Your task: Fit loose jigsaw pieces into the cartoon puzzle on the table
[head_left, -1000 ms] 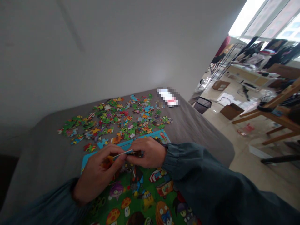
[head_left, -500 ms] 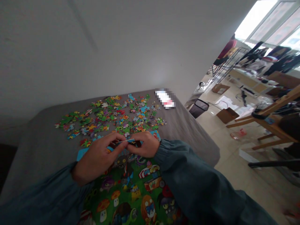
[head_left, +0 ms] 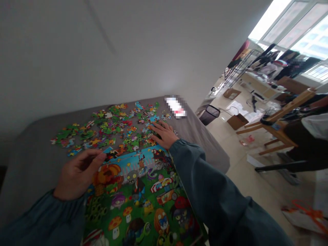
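right hand [head_left: 164, 134] on loose pieces [head_left: 110, 128], bin [head_left: 209, 114]

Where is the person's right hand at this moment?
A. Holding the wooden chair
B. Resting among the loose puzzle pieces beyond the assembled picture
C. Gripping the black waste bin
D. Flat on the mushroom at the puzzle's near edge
B: the right hand lies spread on the loose puzzle pieces, past the assembled puzzle.

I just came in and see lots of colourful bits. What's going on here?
A person is doing a jigsaw on a grey table. The left hand pinches a small puzzle piece at the top edge of the assembled cartoon puzzle. The right hand lies spread, fingers open, on the loose pieces scattered beyond it.
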The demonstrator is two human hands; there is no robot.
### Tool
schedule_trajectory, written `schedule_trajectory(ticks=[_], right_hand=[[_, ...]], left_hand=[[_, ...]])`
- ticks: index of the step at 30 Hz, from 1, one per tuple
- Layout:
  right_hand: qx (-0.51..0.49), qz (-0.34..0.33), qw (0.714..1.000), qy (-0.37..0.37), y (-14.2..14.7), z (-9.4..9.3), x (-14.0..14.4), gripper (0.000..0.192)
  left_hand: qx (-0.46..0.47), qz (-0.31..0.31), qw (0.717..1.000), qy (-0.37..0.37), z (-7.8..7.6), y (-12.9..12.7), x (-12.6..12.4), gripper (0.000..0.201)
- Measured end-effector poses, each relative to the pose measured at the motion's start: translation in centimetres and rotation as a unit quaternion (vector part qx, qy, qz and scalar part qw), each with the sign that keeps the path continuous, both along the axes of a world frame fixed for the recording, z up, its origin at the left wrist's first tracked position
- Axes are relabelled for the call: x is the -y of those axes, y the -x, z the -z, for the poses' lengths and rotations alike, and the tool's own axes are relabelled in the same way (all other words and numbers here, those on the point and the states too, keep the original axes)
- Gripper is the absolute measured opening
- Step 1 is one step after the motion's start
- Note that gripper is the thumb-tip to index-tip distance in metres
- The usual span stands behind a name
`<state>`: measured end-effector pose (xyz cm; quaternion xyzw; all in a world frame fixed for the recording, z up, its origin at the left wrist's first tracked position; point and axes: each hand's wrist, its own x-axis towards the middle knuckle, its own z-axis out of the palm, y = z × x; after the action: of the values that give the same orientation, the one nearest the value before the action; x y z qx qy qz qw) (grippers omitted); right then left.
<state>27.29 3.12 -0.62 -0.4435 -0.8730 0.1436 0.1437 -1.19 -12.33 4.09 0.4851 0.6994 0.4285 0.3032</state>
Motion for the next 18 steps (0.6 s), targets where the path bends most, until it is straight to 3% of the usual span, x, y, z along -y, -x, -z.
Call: schedule_trajectory(ticks=[8, 13, 18], right_hand=[[0.017, 0.023, 0.999, -0.015, -0.4, -1.0, -0.8, 0.034], [0.037, 0.054, 0.998, -0.026, 0.1, -1.4, -2.8, 0.048], [0.084, -0.007, 0.996, -0.009, 1.8, -1.1, -2.8, 0.051]], left_hand=[[-0.072, 0.038, 0.997, -0.006, 0.9, 0.7, 0.0, 0.033], [-0.125, 0.076, 0.988, -0.041, 1.0, 1.1, 0.1, 0.04], [-0.149, 0.088, 0.983, -0.062, 0.7, 0.8, 0.3, 0.036]])
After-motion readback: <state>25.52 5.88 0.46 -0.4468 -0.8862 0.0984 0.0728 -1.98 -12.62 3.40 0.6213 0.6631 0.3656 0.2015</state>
